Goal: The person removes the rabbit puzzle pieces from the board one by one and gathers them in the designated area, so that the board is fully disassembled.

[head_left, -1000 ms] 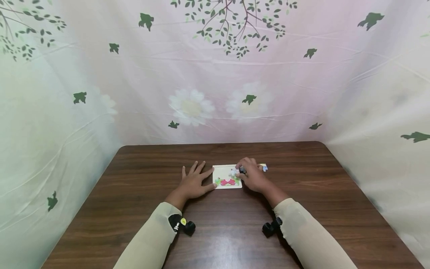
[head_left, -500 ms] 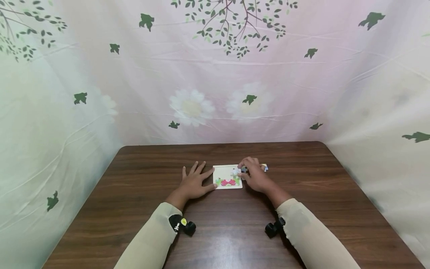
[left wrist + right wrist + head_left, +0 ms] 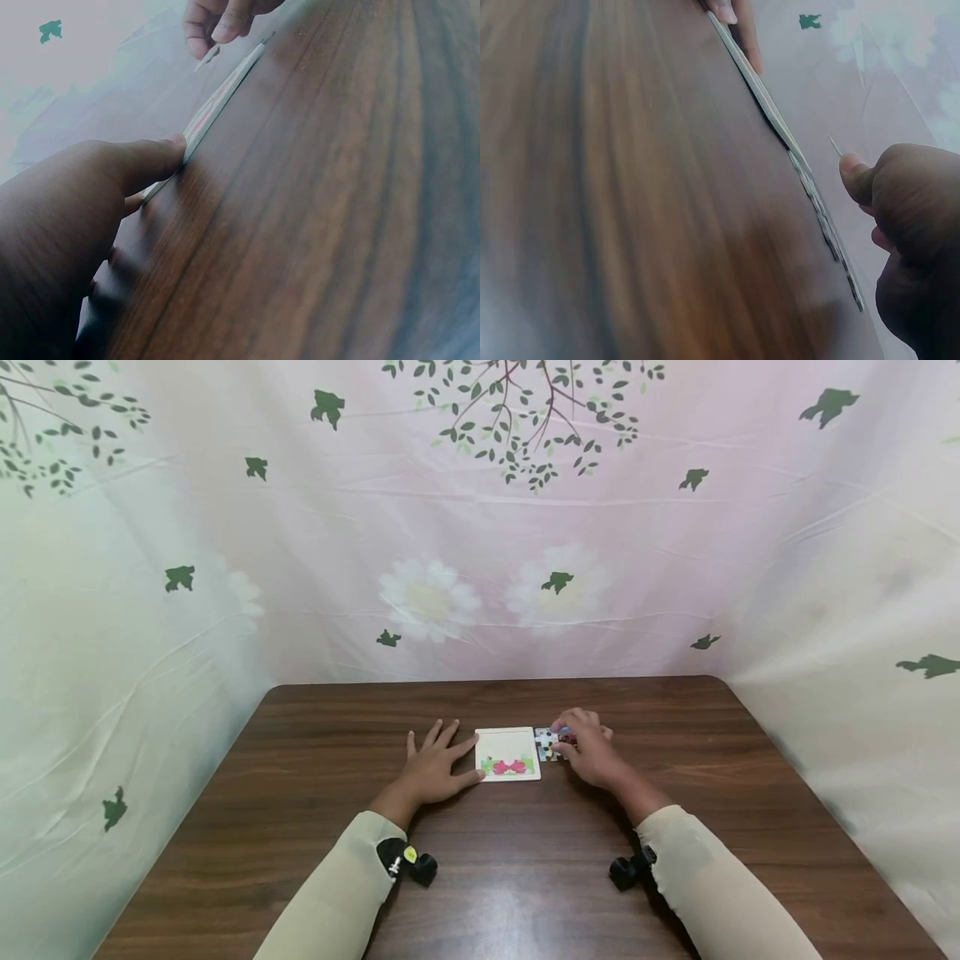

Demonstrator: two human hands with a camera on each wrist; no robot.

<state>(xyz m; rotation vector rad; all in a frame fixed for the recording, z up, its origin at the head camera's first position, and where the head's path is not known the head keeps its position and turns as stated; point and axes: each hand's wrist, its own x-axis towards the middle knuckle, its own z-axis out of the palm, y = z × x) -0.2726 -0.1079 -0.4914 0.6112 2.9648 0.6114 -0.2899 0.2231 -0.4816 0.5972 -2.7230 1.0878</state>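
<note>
A puzzle board (image 3: 504, 742) with a pale frame lies on the table, pink and green pieces filling its lower part and the upper part bare. My left hand (image 3: 435, 770) rests flat with fingers spread, thumb and index fingertip at the board's left edge. My right hand (image 3: 588, 750) is raised over a group of loose puzzle pieces (image 3: 545, 743) beside the board's right edge. Between its thumb and fingers it pinches a thin puzzle piece (image 3: 208, 57), seen edge-on in both wrist views. The right hand covers part of the loose pieces in the head view.
The dark wooden table (image 3: 480, 860) runs back to a printed cloth backdrop (image 3: 487, 543), which hangs along the far edge and both sides. A small black camera (image 3: 423, 869) is strapped to the left wrist, another black camera (image 3: 624, 872) to the right.
My right hand has moved right, from over the board to above the loose pieces, taking a pale puzzle piece along. The board's upper right now shows bare. The left hand has stayed put.
</note>
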